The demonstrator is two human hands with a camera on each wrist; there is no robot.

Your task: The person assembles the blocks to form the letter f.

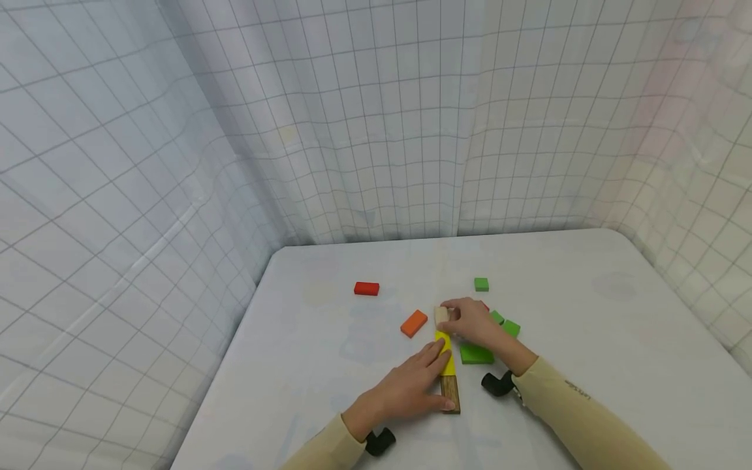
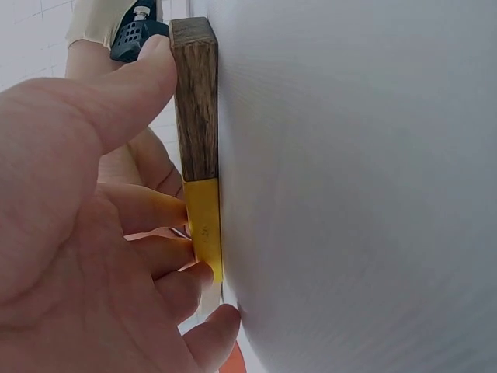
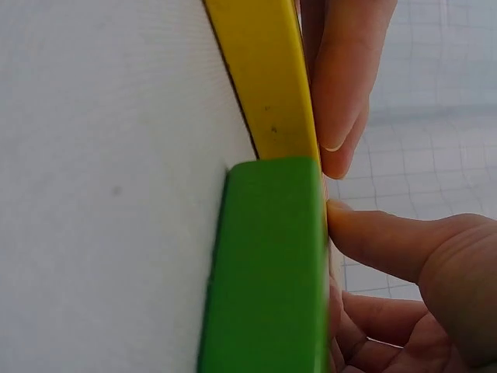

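Observation:
A brown wood-grain block point(image 1: 450, 390), a yellow block point(image 1: 448, 365) and a cream block point(image 1: 440, 316) lie end to end in a line on the white table. My left hand point(image 1: 407, 388) rests along this row, its fingers on the yellow block and its thumb on the brown one. At the far end my right hand point(image 1: 474, 322) pinches the cream block between thumb and index finger. A large green block point(image 3: 268, 272) lies right beside the yellow one, under the right forearm. In the left wrist view, the left fingertips point(image 2: 203, 272) touch the yellow block's side.
An orange block point(image 1: 414, 324) lies left of the row, with a red block point(image 1: 367, 288) farther back. Behind the right hand are a small green square point(image 1: 481, 284), more green blocks point(image 1: 511, 328) and a partly hidden red piece point(image 1: 485, 306). White grid-patterned curtains point(image 1: 376, 130) enclose the table.

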